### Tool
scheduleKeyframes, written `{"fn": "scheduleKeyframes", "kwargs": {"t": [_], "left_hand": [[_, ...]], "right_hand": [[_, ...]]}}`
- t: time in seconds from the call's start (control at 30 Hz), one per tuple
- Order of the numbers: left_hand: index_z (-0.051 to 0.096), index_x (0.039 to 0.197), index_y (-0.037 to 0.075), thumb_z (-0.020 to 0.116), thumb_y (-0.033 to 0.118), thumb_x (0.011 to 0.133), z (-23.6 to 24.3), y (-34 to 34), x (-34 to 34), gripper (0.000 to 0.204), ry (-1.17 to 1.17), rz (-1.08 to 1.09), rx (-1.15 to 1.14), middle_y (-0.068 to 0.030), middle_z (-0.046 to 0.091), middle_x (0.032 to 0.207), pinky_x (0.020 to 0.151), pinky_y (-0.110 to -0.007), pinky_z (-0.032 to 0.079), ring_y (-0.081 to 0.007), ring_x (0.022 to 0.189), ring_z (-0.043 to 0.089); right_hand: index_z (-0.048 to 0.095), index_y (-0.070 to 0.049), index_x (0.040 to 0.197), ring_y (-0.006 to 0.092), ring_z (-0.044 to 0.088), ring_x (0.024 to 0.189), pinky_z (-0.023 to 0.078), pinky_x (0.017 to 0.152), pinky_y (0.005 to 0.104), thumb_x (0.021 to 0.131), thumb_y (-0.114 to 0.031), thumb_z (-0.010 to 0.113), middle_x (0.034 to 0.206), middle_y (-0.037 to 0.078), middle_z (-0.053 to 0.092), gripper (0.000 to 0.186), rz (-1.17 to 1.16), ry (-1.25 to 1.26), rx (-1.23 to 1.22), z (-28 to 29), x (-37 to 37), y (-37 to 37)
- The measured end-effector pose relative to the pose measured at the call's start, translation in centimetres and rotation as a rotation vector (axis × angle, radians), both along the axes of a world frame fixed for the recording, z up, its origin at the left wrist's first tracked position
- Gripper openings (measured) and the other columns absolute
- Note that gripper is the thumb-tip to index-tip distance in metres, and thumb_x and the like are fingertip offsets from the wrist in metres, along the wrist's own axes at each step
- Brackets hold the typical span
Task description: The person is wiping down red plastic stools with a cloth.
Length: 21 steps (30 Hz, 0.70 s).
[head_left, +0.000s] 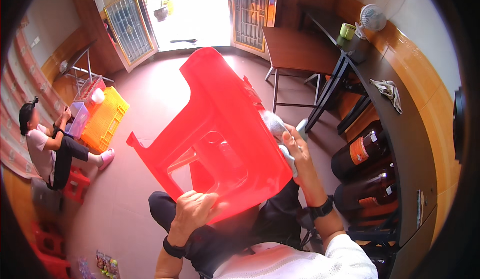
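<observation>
A red plastic stool [192, 129] is held up tilted over my lap, its legs pointing away toward the doorway and the left. My left hand [195, 211] grips its near lower edge, fingers wrapped over the rim. On the stool's right side my right hand [295, 146] presses a whitish cloth [274, 125] against the red plastic. Part of the cloth bunches under the fingers and hangs below them. A cut-out opening shows in the stool's side facing me.
On the left a person [45, 144] sits on a red stool [76, 184] beside a yellow crate [106, 119]. At the right, a dark table [400, 74] carries a fan [372, 18], a green cup [347, 31] and a rag [387, 94]. Large dark bottles [360, 151] stand below it.
</observation>
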<state>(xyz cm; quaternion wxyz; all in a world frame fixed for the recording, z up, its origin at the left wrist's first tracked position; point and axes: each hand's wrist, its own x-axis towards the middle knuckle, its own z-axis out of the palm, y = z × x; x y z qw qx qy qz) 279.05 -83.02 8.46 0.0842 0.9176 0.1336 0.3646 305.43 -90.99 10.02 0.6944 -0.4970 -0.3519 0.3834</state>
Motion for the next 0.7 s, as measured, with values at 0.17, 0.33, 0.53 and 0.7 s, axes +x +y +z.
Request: {"fn": "scheduleKeyframes", "kwargs": {"t": [0.17,0.33,0.53,0.7], "left_hand": [[0.054,0.073,0.006,0.074,0.029,0.080,0.3,1.1,0.5,0.031,0.080,-0.013,-0.021,-0.0020,0.044,0.046,0.044,-0.027,0.035,-0.0177,0.040,0.046],[0.054,0.091,0.003,0.067,0.018,0.082,2.8,0.0,3.2,0.021,-0.081,0.170,-0.077,-0.0098,0.053,0.060,0.048,-0.036,0.041,-0.0290,0.051,0.052],[0.051,0.087,0.000,0.052,0.023,0.095,3.2,0.2,3.2,0.024,-0.344,0.350,-0.604,-0.0067,0.041,0.057,0.047,-0.030,0.033,-0.0156,0.049,0.042],[0.039,0.068,0.004,0.049,0.023,0.096,0.5,1.4,0.6,0.036,-0.528,0.335,-0.673,0.0034,0.028,0.056,0.046,-0.027,0.019,-0.0041,0.052,0.027]], "right_hand": [[0.048,-0.004,0.125,0.0215,0.054,0.105,0.042,0.088,0.0315,0.090,-0.015,0.058,0.125,0.015,0.050,0.037,-0.193,-0.619,0.126,2.8,-2.2,-1.7],[0.053,-0.008,0.122,0.0335,0.051,0.104,0.041,0.084,0.0367,0.088,-0.011,0.054,0.125,0.017,0.046,0.034,-0.215,-0.861,0.271,3.2,-5.2,-1.2],[0.064,-0.013,0.104,0.0330,0.056,0.078,0.042,0.060,0.0428,0.066,-0.012,0.064,0.097,0.014,0.055,0.037,-0.168,-1.116,0.422,3.3,-6.7,-0.3],[0.056,-0.012,0.115,0.0369,0.047,0.112,0.035,0.093,0.0441,0.072,-0.006,0.060,0.119,0.014,0.052,0.043,-0.237,-1.086,0.222,-2.6,-3.2,-0.5]]}}
